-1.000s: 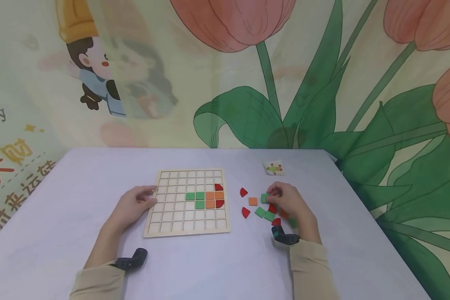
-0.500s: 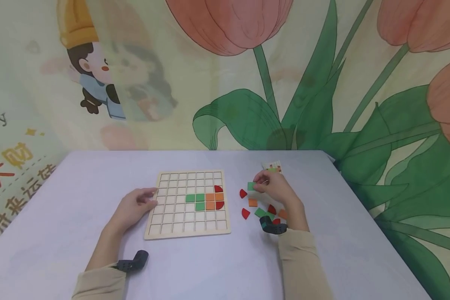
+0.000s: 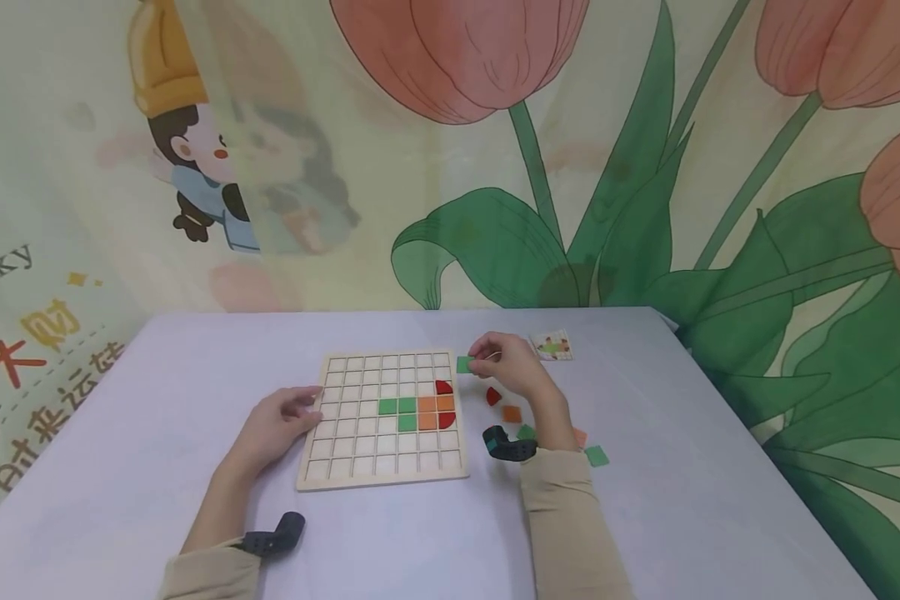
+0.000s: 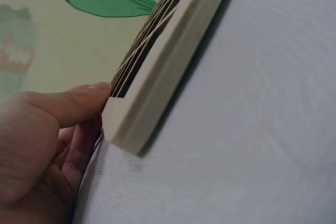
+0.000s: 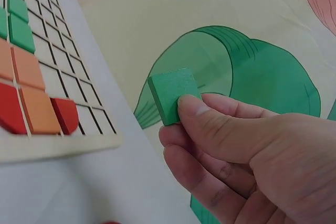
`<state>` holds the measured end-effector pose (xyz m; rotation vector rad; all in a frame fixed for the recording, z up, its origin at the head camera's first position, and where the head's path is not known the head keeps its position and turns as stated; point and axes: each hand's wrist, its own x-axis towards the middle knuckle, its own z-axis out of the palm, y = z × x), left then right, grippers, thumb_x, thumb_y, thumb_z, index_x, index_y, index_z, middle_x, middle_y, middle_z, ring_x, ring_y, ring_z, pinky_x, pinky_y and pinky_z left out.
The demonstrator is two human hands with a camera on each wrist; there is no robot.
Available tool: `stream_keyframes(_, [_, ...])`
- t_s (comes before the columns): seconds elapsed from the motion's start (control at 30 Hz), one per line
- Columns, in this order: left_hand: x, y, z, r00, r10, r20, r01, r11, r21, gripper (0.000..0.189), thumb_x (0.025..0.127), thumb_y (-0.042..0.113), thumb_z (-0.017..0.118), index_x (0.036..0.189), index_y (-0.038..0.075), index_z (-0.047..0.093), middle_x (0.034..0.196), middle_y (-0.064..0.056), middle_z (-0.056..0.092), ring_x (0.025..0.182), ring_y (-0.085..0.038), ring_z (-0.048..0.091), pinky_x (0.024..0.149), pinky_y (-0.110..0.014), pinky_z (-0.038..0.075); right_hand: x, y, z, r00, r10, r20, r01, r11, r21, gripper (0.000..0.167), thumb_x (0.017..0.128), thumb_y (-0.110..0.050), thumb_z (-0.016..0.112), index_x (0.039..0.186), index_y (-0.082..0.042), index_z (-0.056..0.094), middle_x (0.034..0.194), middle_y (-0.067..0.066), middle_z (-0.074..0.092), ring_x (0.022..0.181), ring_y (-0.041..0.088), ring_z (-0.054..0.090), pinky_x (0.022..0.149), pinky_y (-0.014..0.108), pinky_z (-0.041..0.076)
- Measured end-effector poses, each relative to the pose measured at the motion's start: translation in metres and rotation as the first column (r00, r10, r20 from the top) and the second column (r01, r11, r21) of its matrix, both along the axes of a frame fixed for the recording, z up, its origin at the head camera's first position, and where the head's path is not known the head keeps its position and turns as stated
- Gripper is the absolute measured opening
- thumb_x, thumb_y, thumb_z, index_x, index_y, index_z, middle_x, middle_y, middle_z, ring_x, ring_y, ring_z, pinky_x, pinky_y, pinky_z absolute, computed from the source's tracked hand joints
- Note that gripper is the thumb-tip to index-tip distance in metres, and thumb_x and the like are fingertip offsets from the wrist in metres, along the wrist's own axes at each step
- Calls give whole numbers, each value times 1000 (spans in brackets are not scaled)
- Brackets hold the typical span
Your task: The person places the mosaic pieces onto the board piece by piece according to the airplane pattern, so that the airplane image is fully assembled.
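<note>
A wooden grid board [image 3: 382, 458] lies on the table, with green and orange square tiles and red quarter-round tiles set in its right half. At its left edge is my left hand [image 3: 273, 423], thumb and fingers holding the rim; the same hand [image 4: 47, 135] and the board's corner [image 4: 131, 124] fill part of the left wrist view. My right hand [image 3: 513, 364] is raised just past the board's upper right corner. Between its thumb and fingers it pinches a green square tile [image 5: 173, 93], clear of the board.
Loose tiles lie right of the board: a red quarter-round [image 3: 493, 397], an orange square [image 3: 512, 414], a green square [image 3: 597, 456] and others partly behind the right forearm. A small pattern card [image 3: 552, 345] lies at the back right. A printed wall hanging stands behind the table.
My right hand has carried the green tile leftward from the loose pile to the board's upper right side. The left hand has stayed at the board's edge.
</note>
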<state>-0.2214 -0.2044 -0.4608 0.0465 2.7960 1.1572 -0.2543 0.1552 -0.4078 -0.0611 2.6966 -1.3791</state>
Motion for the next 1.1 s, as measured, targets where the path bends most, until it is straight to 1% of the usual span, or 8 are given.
stream_keyframes(0.13, [2,2,-2,1000,4,-3,-4,1000,1,50,90,29,64,136,13,51,127,-13,57,101,-24,58,83,-38,45,0,-7,-2,1000,19,15,-19,1000,-25,15,86,-17,70,100,-13,64,93,5,64,80,16,65,80,36,54])
stream_keyframes(0.3, [-1,5,1,1000,-15,-24,15,1000,-5,51,90,30,64,136,13,51,127,-14,58,102,-26,58,85,-41,46,1,-14,-4,999,36,24,-35,999,-35,15,86,-18,70,99,-15,64,94,3,65,81,15,64,73,33,52])
stream_keyframes(0.37, [-2,5,3,999,-19,-32,19,1000,-7,51,90,29,64,136,12,52,126,-14,58,101,-26,58,84,-40,45,2,-16,-5,999,43,8,-43,998,-40,14,86,-17,70,99,-14,65,94,3,65,82,15,64,72,32,52])
stream_keyframes(0.5, [-3,4,6,1000,-9,-22,8,1000,-11,51,89,29,65,136,13,51,125,-13,58,100,-25,57,83,-39,45,1,-24,-9,998,59,-9,-60,997,-46,13,85,-17,72,96,-15,65,92,2,65,84,16,62,76,31,51])
stream_keyframes(0.63, [-3,4,5,1000,5,5,-5,1000,-3,52,89,30,65,136,13,51,125,-13,57,99,-23,57,81,-37,44,1,-35,-13,997,73,-7,-74,997,-37,11,85,-20,72,95,-17,66,92,0,65,86,15,61,78,30,51])
stream_keyframes(0.77, [-2,4,5,1000,12,5,-12,1000,-5,51,88,29,66,135,12,53,125,-13,57,96,-22,56,79,-34,42,3,-48,-15,995,95,-11,-96,994,-49,11,86,-19,70,96,-17,66,95,0,66,85,14,63,79,29,54])
stream_keyframes(0.9, [-1,4,5,1000,21,-4,-21,1000,-14,50,88,27,66,134,12,53,124,-13,58,95,-22,56,78,-32,42,5,-60,-16,994,109,-16,-110,992,-56,8,87,-19,70,94,-18,67,96,0,66,85,13,64,77,28,54])
stream_keyframes(1.1, [0,4,3,999,37,5,-37,999,-14,51,88,29,67,135,13,53,124,-13,58,96,-21,56,78,-33,42,8,-79,-20,988,143,-59,-147,987,-59,6,87,-18,69,94,-18,68,95,-2,67,85,11,64,73,25,54])
